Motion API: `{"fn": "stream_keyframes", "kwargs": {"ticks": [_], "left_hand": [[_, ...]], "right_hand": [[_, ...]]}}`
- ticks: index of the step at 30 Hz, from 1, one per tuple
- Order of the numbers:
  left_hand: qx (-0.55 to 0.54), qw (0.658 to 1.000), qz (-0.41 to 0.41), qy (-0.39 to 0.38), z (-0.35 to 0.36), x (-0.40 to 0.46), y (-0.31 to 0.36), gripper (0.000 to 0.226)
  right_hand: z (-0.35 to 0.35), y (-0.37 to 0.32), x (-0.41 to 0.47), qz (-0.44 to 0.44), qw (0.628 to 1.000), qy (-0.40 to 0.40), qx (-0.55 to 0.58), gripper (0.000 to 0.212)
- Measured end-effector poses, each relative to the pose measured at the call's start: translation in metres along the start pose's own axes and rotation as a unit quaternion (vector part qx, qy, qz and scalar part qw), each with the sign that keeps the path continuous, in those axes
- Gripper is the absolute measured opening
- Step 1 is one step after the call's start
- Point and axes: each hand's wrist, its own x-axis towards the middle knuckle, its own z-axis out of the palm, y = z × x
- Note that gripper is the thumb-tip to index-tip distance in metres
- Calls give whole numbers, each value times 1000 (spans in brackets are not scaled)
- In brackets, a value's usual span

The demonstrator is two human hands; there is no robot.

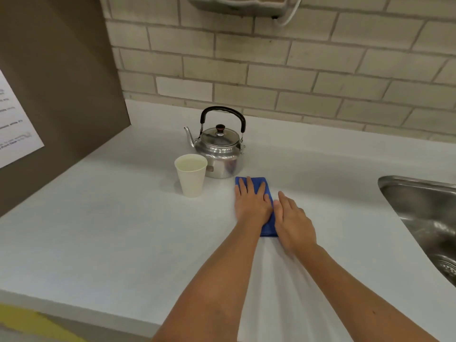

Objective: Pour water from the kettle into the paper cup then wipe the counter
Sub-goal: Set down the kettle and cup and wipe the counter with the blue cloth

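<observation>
A shiny metal kettle (218, 151) with a black handle stands upright on the white counter (111, 230), spout pointing left. Just in front of it to the left stands a white paper cup (191, 175) filled with water. A folded blue cloth (267, 218) lies flat on the counter right of the cup. My left hand (250, 203) presses flat on the cloth with fingers spread. My right hand (293, 222) lies flat beside it, covering the cloth's right edge. Most of the cloth is hidden under both hands.
A steel sink (424, 218) is set into the counter at the right. A brown panel (61, 95) with a white paper sheet (14, 124) closes off the left side. A tiled wall (296, 70) runs behind the counter.
</observation>
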Motion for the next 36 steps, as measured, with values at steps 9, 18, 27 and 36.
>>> {"fn": "stream_keyframes", "kwargs": {"ticks": [9, 18, 27, 36], "left_hand": [[-57, 998, 23, 32, 8, -101, -42, 54], [-19, 995, -82, 55, -27, -137, -170, 67], [14, 983, -180, 35, -62, -51, -276, 55], [12, 999, -38, 24, -65, -25, -270, 48]], "right_hand": [[5, -21, 0, 18, 1000, -20, -11, 51], [34, -64, -4, -20, 995, -61, -73, 50], [39, -51, 12, 1, 998, -39, -44, 50], [32, -33, 13, 16, 997, -33, -74, 50]]}}
